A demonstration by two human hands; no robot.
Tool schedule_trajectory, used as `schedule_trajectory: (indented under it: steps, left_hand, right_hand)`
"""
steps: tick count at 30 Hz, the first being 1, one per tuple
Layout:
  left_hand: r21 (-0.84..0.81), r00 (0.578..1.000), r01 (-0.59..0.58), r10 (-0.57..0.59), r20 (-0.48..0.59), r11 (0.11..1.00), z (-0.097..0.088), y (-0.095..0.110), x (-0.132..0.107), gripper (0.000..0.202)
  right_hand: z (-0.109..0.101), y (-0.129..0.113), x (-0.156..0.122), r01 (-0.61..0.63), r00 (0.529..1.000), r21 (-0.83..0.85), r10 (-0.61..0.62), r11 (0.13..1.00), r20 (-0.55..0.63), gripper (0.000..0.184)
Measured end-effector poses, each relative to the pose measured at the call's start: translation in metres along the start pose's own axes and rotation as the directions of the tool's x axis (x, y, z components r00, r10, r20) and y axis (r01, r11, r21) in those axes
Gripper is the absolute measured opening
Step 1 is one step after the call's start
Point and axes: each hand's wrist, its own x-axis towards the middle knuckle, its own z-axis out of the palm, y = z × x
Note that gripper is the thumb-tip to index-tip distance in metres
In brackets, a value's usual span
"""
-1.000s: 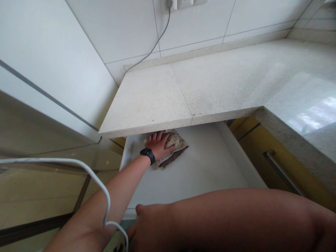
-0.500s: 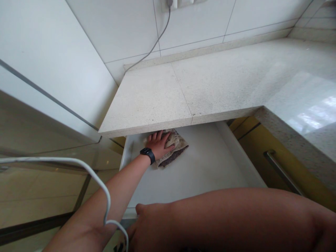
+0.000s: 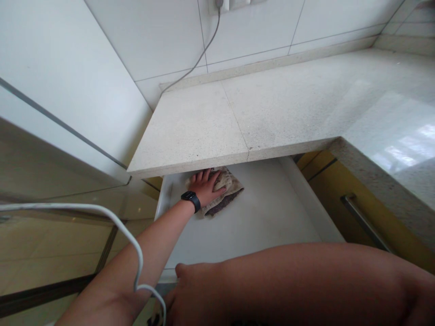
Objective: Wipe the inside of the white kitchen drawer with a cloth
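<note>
My left hand [image 3: 204,188], with a black watch [image 3: 191,199] on its wrist, lies flat with spread fingers on a folded cloth [image 3: 220,206]. The cloth is beige with a dark brown patch and rests on the bottom of a pulled-out white drawer [image 3: 272,217], towards its back left. Part of the cloth is hidden by the hand. At the drawer's front edge is my right hand [image 3: 190,290], its thumb side against the front panel and its other fingers mostly hidden. It looks closed on that panel.
A speckled stone countertop [image 3: 204,122] overhangs the drawer's back and turns a corner at right. A yellow cabinet front with a metal handle [image 3: 367,222] stands right of the drawer. A white cable [image 3: 112,217] crosses the lower left. A grey cord [image 3: 207,47] hangs from the wall socket.
</note>
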Motion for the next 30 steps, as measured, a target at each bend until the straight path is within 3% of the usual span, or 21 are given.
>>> schedule_trajectory:
  steps: [11, 21, 30]
  left_hand:
    - [-0.008, 1.000, 0.001, -0.001, -0.002, 1.000, 0.0002, -0.0005, 0.0001, 0.083]
    - [-0.018, 1.000, -0.003, 0.003, 0.006, 1.000, -0.0018, -0.0007, -0.0004, 0.082]
    - [-0.002, 1.000, -0.002, 0.002, -0.003, 1.000, -0.0011, 0.0005, -0.0006, 0.083]
  right_hand:
    - [0.0051, 0.0042, 0.0068, 0.002, 1.000, -0.003, -0.002, 1.000, -0.027, 0.059]
    - [-0.0023, -0.0001, 0.0012, -0.011, 1.000, -0.006, 0.011, 1.000, 0.002, 0.059]
    - [0.0052, 0.0031, 0.0060, -0.002, 0.998, -0.014, 0.001, 1.000, -0.058, 0.056]
